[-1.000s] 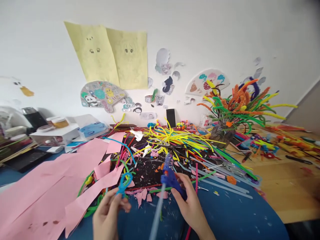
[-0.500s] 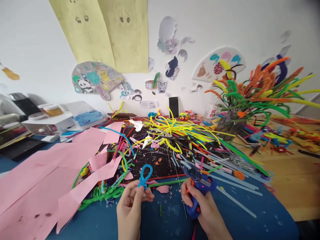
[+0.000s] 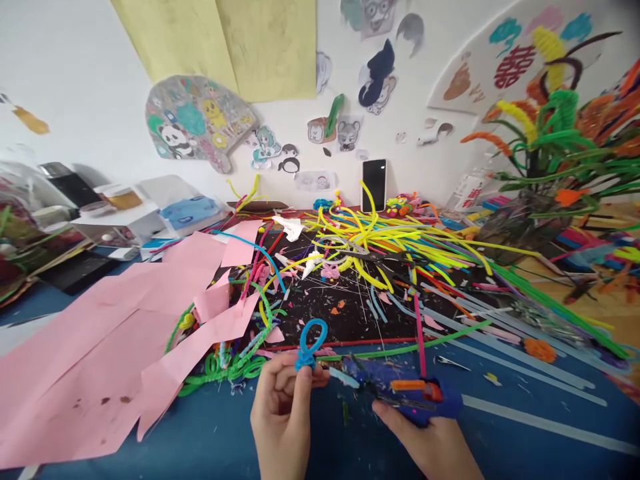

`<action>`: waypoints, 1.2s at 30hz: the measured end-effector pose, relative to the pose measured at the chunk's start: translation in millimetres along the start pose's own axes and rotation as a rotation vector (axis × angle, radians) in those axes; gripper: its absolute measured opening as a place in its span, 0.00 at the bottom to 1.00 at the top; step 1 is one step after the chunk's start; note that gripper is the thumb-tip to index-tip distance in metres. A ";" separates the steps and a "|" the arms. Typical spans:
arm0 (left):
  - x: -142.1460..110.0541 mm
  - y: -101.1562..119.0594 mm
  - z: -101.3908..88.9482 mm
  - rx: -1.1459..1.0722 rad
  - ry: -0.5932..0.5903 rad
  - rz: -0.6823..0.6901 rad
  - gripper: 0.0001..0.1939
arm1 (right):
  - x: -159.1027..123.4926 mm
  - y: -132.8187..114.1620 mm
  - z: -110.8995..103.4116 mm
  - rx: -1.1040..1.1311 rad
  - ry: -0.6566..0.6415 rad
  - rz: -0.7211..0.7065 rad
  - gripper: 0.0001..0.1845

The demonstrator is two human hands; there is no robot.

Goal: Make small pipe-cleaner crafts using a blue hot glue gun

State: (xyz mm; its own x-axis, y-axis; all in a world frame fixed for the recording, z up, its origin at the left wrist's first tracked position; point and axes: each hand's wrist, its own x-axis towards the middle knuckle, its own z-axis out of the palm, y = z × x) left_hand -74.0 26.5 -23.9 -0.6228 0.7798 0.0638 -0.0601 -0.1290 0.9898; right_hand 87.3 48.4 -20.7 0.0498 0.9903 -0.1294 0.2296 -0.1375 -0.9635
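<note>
In the head view my left hand (image 3: 285, 407) pinches a blue pipe cleaner (image 3: 314, 333), bent into an upright loop with a bunched, twisted base between thumb and fingers. To the right, my right hand (image 3: 415, 427) grips a blue hot glue gun (image 3: 370, 373) with an orange part on its side. The gun lies nearly level, its front end toward my left hand. A short light-blue piece (image 3: 344, 377) shows between the gun's front and my left fingertips; whether it touches either one I cannot tell. Most of my right fingers are hidden behind the gun.
Pink paper sheets (image 3: 110, 333) cover the left side. Green braided pipe cleaners (image 3: 225, 373) lie near my left hand. Yellow pipe cleaners (image 3: 415, 240) pile up behind scissors (image 3: 350, 251). Pale glue sticks (image 3: 545, 417) lie at right. A phone (image 3: 374, 187) leans against the wall.
The glue gun has swung from pointing away to nearly level, its front now toward the blue loop. My left hand still holds the loop. The view has shifted down and closer.
</note>
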 end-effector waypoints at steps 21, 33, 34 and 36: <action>-10.3 3.1 5.9 0.161 0.104 0.125 0.08 | -2.0 3.8 2.8 0.072 -0.049 -0.025 0.19; -12.7 5.2 9.5 0.132 0.152 0.122 0.10 | -0.4 4.4 4.0 0.045 -0.063 -0.060 0.16; -13.5 5.0 10.1 0.111 0.182 0.134 0.10 | 0.1 4.5 4.1 0.034 -0.071 -0.058 0.13; -13.9 4.5 10.6 0.029 0.268 0.173 0.09 | 0.6 5.3 4.6 0.019 -0.081 -0.056 0.11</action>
State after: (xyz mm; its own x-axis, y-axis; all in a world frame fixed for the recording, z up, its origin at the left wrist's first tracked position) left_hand -57.3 21.5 -19.0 -0.8053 0.5582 0.2000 0.0850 -0.2252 0.9706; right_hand 84.1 48.4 -26.9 -0.0420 0.9948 -0.0927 0.2110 -0.0819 -0.9741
